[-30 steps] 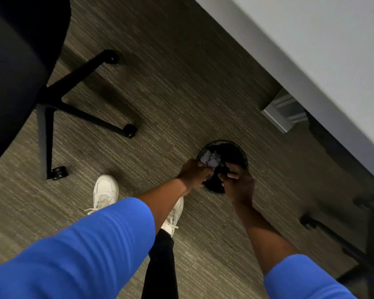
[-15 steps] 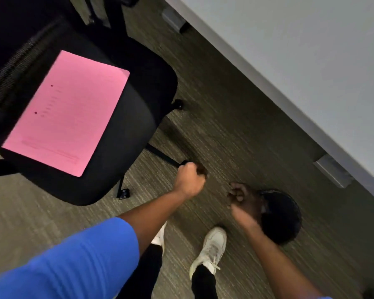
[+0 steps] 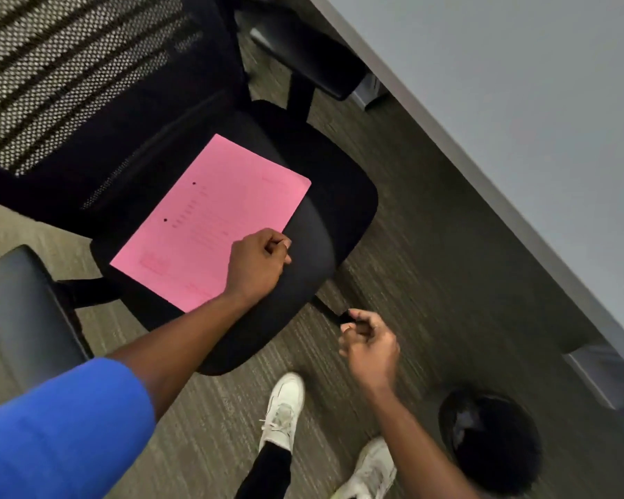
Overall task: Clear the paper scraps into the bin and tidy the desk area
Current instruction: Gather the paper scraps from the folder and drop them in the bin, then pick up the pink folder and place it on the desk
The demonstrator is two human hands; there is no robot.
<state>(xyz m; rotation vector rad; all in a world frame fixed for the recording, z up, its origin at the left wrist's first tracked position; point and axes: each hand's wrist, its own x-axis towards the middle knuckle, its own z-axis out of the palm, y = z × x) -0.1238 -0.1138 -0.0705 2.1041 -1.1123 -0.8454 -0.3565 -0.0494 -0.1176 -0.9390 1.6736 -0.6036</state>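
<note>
A pink sheet of paper [image 3: 209, 217] lies flat on the black seat of an office chair [image 3: 325, 196]. My left hand [image 3: 258, 262] rests as a closed fist on the sheet's near right edge; whether it pinches the paper is unclear. My right hand [image 3: 370, 345] hovers over the carpet to the right of the seat, fingers curled in and holding nothing. The round black bin [image 3: 494, 441] stands on the floor at the lower right, with pale scraps [image 3: 462, 423] dimly visible inside.
The grey desk top [image 3: 519, 102] runs diagonally across the upper right, with a metal foot [image 3: 602, 372] beside the bin. The chair's mesh back [image 3: 69, 73] and armrest [image 3: 26, 311] fill the left. My white shoes [image 3: 283, 408] stand on the carpet between chair and bin.
Both hands left the bin, where they were dropping scraps. The view swung left to the chair, and my left hand moved up onto the pink sheet's edge.
</note>
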